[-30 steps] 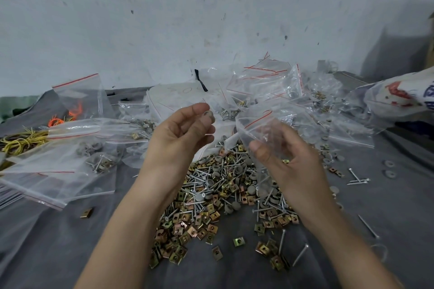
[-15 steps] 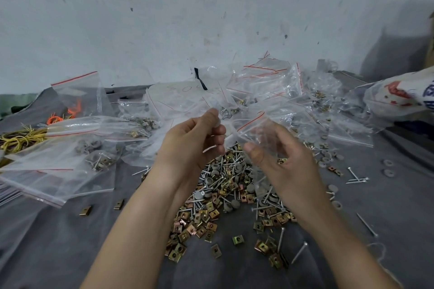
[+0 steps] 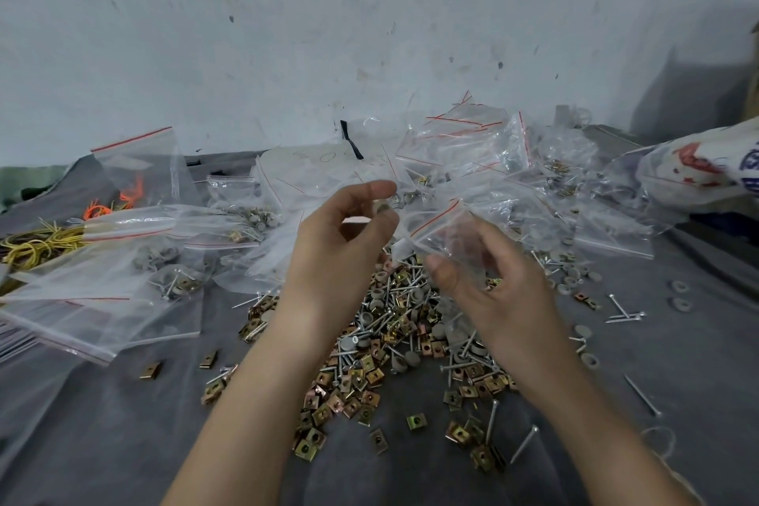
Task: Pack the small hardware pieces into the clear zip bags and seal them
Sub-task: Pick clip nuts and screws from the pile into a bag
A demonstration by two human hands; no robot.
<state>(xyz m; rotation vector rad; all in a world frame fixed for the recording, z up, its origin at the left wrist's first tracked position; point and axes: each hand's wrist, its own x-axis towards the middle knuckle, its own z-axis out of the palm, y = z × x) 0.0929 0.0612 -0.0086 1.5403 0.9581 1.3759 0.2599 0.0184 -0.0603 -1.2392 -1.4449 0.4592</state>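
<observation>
Over the hardware pile (image 3: 390,341), mid-frame, both hands are raised and close together but not touching. Left hand (image 3: 345,242) has thumb and fingertips curled, pinching a small grey round piece (image 3: 384,209) right at the mouth side of the clear zip bag (image 3: 441,224). Right hand (image 3: 493,288) grips that bag: thumb in front at the lower edge, fingers behind, visible through the plastic. The bag is held in the air above the pile, its red-striped top tilted toward the left hand (can't tell if the mouth is actually open, and the contents are hard to make out).

The pile lies on a grey cloth (image 3: 102,444) and mixes brass-coloured square clips, silver nails and grey round caps. Strays lie scattered around it, including a loose nail (image 3: 642,394) off to the right and a few clips at the left.

Left of the hands, filled bags (image 3: 123,283) lie flat and overlapping, with grey caps and clips inside. Behind the hands is a heap of clear bags (image 3: 464,144) with red stripes, some holding hardware. Yellow wire bundle (image 3: 37,242) and orange wires (image 3: 131,193) are at the far left. A printed plastic sack (image 3: 706,168) sits at the right edge. A speckled white wall (image 3: 369,33) fills the back.
</observation>
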